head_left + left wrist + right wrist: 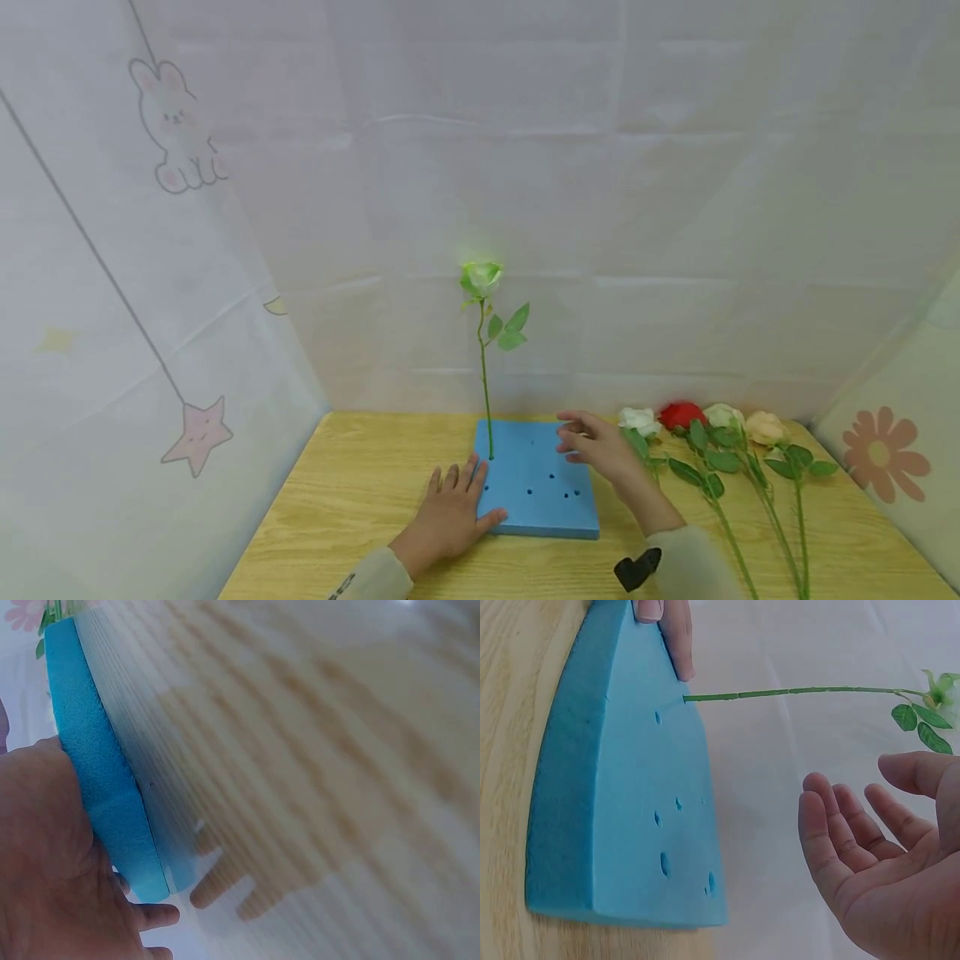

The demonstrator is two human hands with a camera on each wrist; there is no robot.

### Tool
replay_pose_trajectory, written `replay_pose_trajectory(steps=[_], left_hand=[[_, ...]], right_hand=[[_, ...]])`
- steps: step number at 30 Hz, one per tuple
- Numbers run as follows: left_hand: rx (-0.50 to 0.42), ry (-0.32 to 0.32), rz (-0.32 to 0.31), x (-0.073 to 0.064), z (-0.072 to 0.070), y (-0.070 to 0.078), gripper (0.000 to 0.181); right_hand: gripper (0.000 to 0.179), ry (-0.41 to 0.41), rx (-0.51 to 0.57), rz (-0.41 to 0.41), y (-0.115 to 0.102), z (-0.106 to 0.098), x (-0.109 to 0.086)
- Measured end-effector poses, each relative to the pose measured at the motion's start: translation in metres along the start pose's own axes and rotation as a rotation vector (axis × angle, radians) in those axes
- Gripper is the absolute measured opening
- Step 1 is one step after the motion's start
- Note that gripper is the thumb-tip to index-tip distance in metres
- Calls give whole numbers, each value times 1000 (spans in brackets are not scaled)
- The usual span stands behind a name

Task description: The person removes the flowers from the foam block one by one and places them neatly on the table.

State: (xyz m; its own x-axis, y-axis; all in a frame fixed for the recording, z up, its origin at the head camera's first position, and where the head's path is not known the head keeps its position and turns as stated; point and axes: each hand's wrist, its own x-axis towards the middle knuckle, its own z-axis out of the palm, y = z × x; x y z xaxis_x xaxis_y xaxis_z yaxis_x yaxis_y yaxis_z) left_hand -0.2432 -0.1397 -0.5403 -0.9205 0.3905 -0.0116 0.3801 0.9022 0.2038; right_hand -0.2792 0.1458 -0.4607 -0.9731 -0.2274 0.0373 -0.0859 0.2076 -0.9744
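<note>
A blue foam block (pixel 540 512) with several holes lies flat on the wooden table. One pale green rose (pixel 482 279) stands upright, its stem stuck in the block's back left part. My left hand (pixel 453 512) rests at the block's left edge, thumb on its front corner and fingers spread along the side. In the left wrist view that hand (pixel 45 847) touches the blue block (pixel 97 750). Over the block's right back side hovers my right hand (pixel 596 446), fingers loosely bent and holding nothing. The right wrist view shows this hand (pixel 885 862) apart from the block and the stem.
Right of the block lie a white rose (pixel 639 422), a red rose (pixel 681 415), a cream rose (pixel 723 417) and a peach rose (pixel 765 428), stems toward the front. A pale printed cloth (pixel 480 167) hangs behind and beside the table (pixel 337 483).
</note>
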Motion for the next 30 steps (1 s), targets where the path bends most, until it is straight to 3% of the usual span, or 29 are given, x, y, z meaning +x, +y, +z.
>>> replay_pose_trajectory(steps=[13, 30], left_hand=[[2, 11, 9, 0, -2, 2, 89], [33, 6, 5, -1, -4, 3, 91]], right_hand=[[36, 55, 39, -19, 3, 21, 19], [33, 41, 80, -15, 3, 44, 47]])
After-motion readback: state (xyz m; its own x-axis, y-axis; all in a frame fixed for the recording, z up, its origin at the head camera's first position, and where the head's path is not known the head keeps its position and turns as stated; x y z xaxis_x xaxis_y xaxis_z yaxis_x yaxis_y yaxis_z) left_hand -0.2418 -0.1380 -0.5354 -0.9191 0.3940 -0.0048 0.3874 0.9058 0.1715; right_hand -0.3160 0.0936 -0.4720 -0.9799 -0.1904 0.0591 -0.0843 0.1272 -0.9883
